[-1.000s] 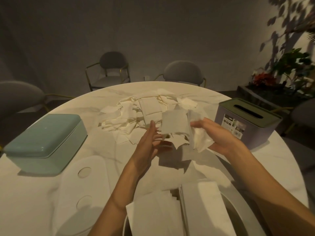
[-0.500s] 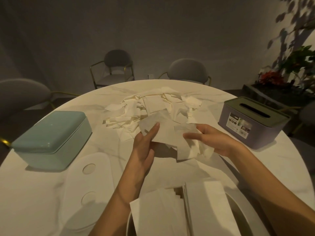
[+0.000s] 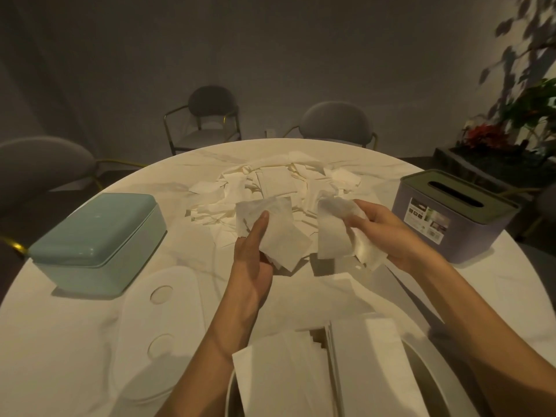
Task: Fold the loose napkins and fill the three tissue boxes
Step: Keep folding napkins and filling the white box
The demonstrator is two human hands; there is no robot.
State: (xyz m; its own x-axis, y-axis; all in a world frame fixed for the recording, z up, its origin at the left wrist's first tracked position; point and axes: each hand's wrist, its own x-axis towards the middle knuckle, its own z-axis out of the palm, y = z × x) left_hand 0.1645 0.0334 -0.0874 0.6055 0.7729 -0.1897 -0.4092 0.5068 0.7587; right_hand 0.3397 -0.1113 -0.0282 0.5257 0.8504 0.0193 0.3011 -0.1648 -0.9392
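Nearest, folded napkins [image 3: 282,374] are lying in the open box [image 3: 427,368]. Beyond, the left hand [image 3: 251,266] is gripping one napkin [image 3: 278,233], the right hand [image 3: 388,233] clutching another [image 3: 337,233]. Farther off, loose napkins [image 3: 270,188] are covering the surface [image 3: 60,341].

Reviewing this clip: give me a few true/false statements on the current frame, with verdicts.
1. Each hand holds napkin paper. True: left hand, right hand.
2. The teal box has its lid off. False: it is closed.
3. The purple box stands right of the napkin pile. True.
4. The pile lies on a chair. False: it lies on the table.
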